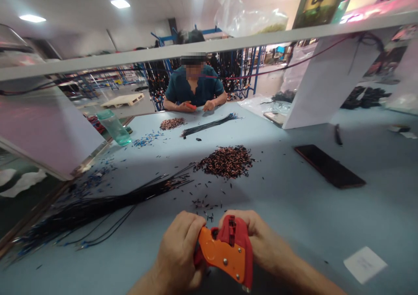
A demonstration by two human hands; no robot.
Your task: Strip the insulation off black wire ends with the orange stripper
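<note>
Red-and-orange wire stripper (225,253), long axis slanting upper left to lower right, slotted red part (241,230) pointing away, left hand (179,247) and right hand (259,238) gripping it

A dark phone (330,166) and a white paper (365,264) lie on the right, and a green bottle (114,127) is on the left.

The tool (222,253) is red and orange, the cables (114,206) black, the table (310,216) blue-grey.
</note>
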